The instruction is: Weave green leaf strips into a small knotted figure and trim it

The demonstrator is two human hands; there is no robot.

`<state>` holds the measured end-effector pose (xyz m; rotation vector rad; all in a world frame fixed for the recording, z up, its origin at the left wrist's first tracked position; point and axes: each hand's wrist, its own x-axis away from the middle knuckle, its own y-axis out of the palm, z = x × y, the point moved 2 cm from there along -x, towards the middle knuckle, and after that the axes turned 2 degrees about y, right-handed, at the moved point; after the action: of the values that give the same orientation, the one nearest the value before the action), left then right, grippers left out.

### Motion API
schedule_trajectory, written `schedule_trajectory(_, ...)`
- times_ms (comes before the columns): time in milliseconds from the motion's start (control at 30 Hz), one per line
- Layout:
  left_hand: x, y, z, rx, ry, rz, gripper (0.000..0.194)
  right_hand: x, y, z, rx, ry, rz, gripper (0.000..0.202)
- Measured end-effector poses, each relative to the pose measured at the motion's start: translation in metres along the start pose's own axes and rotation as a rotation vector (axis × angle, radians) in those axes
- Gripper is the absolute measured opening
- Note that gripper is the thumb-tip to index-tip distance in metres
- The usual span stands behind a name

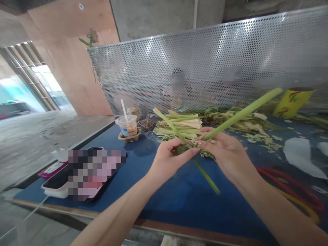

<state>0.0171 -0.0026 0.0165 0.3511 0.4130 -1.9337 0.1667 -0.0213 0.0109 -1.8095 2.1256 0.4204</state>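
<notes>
Both hands meet above the blue table [176, 201], their fingertips close together. My left hand [166, 159] is closed in a pinch on a thin green plant stalk [170, 124], which slants from upper left to lower right. My right hand [228, 145] pinches a thicker pale green stalk [246, 112] that points up to the right. The stalks cross or come together at the fingertips, and the fingers partly hide this spot. Just behind the hands lies a pile of cut pale green stalks [179, 123], with frayed greenery below it.
Leafy scraps [235, 119] lie at back right, beside a yellow box [293, 102]. A cup with a straw [127, 124] stands in a cardboard holder. Phones [61, 174] lie at left, red and yellow cords [294, 188] at right. A perforated metal screen [205, 58] closes the back; people show behind it.
</notes>
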Motion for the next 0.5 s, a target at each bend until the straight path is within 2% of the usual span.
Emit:
schedule_trajectory(100,0.001,0.000,-0.001,-0.064,-0.051,0.031,0.021,0.000,-0.005,0.000,-0.026,-0.050,0.083,0.015)
schedule_trajectory(267,0.001,-0.005,0.000,-0.070,-0.096,0.087,0.034,-0.001,-0.010,0.001,0.086,-0.133,0.115,0.015)
schedule_trajectory(367,0.000,-0.010,0.000,-0.029,-0.112,0.153,0.035,-0.001,-0.011,-0.002,0.313,-0.125,-0.005,0.024)
schedule_trajectory(433,-0.001,-0.013,0.000,0.011,-0.112,0.186,0.033,0.000,-0.010,-0.006,0.429,-0.119,-0.115,0.038)
schedule_trajectory(500,-0.002,-0.015,0.000,0.050,-0.115,0.189,0.027,0.001,-0.009,-0.010,0.502,-0.102,-0.228,0.037)
